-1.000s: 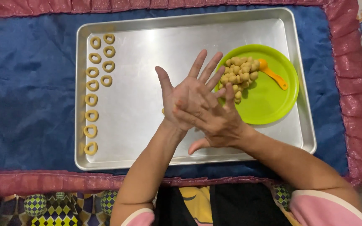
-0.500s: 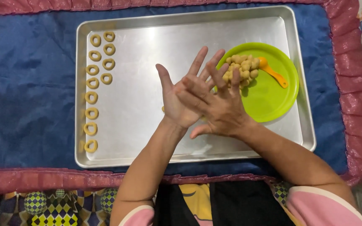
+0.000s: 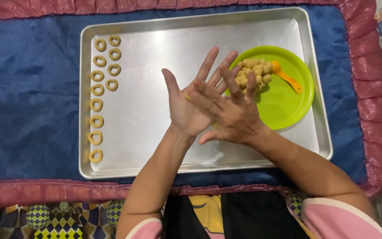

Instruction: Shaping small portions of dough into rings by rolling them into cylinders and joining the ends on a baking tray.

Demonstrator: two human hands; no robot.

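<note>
So you've got both palms pressed flat together over the big shiny rectangular aluminium baking tray (image 3: 155,128), your right hand (image 3: 235,117) lying crosswise on top of your left hand (image 3: 191,104), fingers on both stretched out straight and a bit fanned. There's a small bit of tan dough (image 3: 186,96) just peeking out between the palms at the left edge of your top hand, so that's squeezed in there, though most of it is hidden. Just past your right fingertips sits the round lime-green plastic plate (image 3: 288,106) with a heap of little tan dough balls (image 3: 254,73) on it and a small orange plastic spoon (image 3: 287,78) lying beside the heap. Well off to the left of your fingers, along the tray's left side, are the finished little dough rings (image 3: 98,97) in two columns. The tray rests on a blue satin cloth with a pink ruffled border (image 3: 27,102).
</note>
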